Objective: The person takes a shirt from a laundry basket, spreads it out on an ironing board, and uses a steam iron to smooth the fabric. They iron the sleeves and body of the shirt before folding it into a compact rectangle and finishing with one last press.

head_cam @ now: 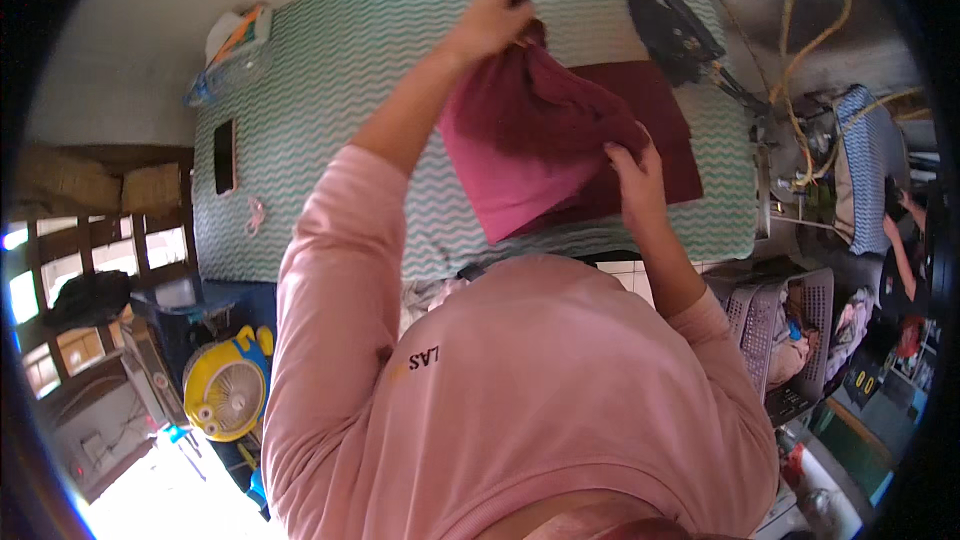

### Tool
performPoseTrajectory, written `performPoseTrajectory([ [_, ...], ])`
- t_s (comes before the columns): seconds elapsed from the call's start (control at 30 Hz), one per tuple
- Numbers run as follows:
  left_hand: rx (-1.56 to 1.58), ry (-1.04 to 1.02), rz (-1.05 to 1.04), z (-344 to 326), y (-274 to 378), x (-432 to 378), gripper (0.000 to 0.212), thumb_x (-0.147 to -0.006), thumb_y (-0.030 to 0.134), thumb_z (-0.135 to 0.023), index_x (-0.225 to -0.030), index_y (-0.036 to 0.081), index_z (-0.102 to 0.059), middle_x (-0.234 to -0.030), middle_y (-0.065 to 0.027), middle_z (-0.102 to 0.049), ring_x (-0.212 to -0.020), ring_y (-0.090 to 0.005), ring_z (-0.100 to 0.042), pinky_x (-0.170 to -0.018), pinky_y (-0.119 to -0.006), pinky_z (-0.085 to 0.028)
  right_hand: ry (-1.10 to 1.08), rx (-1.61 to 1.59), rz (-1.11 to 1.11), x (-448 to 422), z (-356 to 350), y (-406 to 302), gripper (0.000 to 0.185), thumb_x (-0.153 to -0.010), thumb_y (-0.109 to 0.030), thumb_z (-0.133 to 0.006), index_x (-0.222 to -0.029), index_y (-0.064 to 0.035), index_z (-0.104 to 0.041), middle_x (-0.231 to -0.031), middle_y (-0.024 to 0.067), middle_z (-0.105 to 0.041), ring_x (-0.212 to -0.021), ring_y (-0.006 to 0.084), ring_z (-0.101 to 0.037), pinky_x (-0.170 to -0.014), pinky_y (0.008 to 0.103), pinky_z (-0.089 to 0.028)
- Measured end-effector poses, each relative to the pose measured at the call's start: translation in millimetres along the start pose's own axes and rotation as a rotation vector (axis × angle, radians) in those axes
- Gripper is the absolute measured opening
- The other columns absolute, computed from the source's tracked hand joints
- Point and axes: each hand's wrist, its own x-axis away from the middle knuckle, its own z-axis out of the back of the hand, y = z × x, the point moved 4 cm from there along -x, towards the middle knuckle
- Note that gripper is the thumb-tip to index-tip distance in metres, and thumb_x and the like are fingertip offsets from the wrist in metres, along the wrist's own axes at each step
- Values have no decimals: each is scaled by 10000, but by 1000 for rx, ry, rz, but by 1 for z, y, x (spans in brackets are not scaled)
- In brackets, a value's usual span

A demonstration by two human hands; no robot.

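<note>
My left hand (495, 19) is raised over the far side of the padded table, pinching one end of a pink and maroon cloth piece (517, 142). On the other side, the fingers of my right hand (637, 172) grip the cloth's right edge. Between both hands the fabric hangs in loose folds, its maroon face turned partly over the pink one. Beneath and to the right of it lies a flat, dark maroon cloth (667, 135). A black clothes iron (675, 34) rests at the far right of the table, beyond that cloth.
A green-and-white zigzag cover (337, 90) spans the table. Along its left side are a phone (224, 156), a small pink band (256, 216) and a clear plastic container (236, 52). Yellowish cords (806, 90) hang at right, near laundry baskets (814, 315). Another person's arms (900, 255) show farther right.
</note>
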Motion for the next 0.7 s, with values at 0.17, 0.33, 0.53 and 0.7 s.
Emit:
performPoseTrajectory([
  [0.17, -436, -61, -117, -155, -48, -65, 296, -761, 154, -514, -1022, 27, -455, -853, -200, -559, -810, -294, -566, -725, -372, -450, 398, 8, -163, 19, 111, 42, 315, -776, -113, -548, -1061, 4, -479, -1010, 83, -535, -933, 166, -495, -833, 287, -377],
  [0.33, -458, -236, 87, -226, -76, -100, 235, -769, 151, -489, -955, 9, -461, -908, -220, -575, -889, -392, -536, -759, -443, -426, 435, 115, -219, 21, 177, 65, 369, -779, -107, -557, -1103, 25, -440, -1030, 105, -531, -942, 167, -494, -823, 284, -387],
  [0.53, -1057, -376, -80, -194, -144, -128, 498, -710, 346, -612, -1044, -17, -543, -1019, -240, -548, -1001, -367, -498, -858, -418, -391, 343, 455, -116, 22, 215, 71, 393, -769, -155, -606, -1091, 20, -465, -934, 115, -566, -841, 173, -535, -738, 284, -430],
  [0.7, -946, -566, 29, -212, -102, -113, 512, -687, 372, -639, -1059, 28, -568, -1055, -222, -544, -1006, -348, -496, -869, -403, -386, 163, 821, -365, 15, 210, 54, 372, -758, -208, -623, -1041, 10, -522, -826, 99, -593, -729, 186, -560, -679, 285, -445],
])
